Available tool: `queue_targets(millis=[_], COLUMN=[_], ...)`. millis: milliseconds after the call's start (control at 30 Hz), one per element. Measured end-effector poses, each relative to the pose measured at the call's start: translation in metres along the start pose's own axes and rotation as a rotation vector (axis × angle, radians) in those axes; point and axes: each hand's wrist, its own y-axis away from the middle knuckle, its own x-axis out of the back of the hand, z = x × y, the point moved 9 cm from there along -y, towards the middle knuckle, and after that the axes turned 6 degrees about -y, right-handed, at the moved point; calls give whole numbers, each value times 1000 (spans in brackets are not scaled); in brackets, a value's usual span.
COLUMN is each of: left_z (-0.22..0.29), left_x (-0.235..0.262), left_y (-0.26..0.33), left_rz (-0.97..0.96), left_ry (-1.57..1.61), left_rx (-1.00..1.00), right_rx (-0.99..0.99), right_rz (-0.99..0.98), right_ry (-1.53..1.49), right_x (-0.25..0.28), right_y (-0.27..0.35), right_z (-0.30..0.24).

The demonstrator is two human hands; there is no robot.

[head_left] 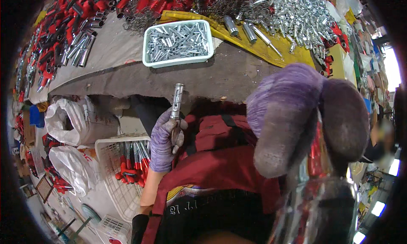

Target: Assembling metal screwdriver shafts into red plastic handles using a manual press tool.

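- Left hand [166, 142], gloved purple, fingers wrapped round a metal tube [176, 100] held upright below the workbench's [237, 74] front edge.
- Right hand [305, 117] looms close, fingers curled around a blurred red-and-silver tool [316, 159].
- White tray [178, 42] of metal pieces sits near the bench's middle.

A long workbench [237, 74] has a grey cloth and a yellow sheet [258, 47] on top; bright daylight [392, 68] enters at the right.

Bare bench strip [229, 74] below parts tray [178, 42]

bright window glare at right, blurred near hand [305, 117], fisheye-dark rim
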Motion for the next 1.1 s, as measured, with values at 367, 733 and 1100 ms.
queue_targets(millis=[367, 733, 1100], left_z=[-1, -18, 3], left_x=[18, 40, 22], left_y=[-6, -18, -4], left_rz=[25, -53, 54], left_ry=[-12, 353, 57], left_rx=[-1, 79, -15], right_rx=[34, 85, -823], right_rz=[-194, -344, 705], right_ry=[357, 714, 833], right_x=[-12, -19, 97], right_y=[-5, 8, 84], right_z=[16, 16, 35])
